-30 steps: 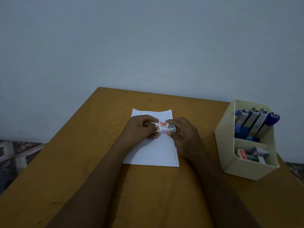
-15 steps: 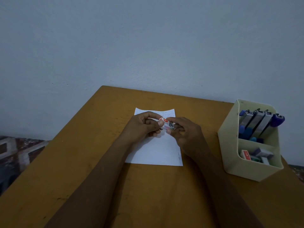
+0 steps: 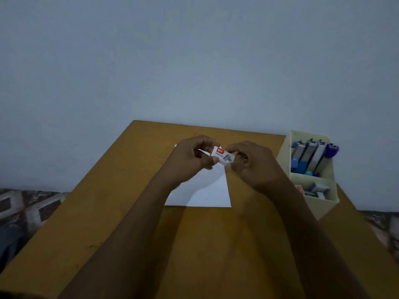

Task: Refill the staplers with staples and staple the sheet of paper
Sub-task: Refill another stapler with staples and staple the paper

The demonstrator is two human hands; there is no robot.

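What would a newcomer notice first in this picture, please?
The left hand and the right hand together pinch a small box of staples at mid-frame, over a white sheet of paper on the wooden table. At the table's right edge stands a cream organizer, staplers standing in its rear compartment.

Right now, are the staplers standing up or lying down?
Standing up, leaning a little: the staplers sit on end in the back compartment of the cream organizer, not flat on the table.
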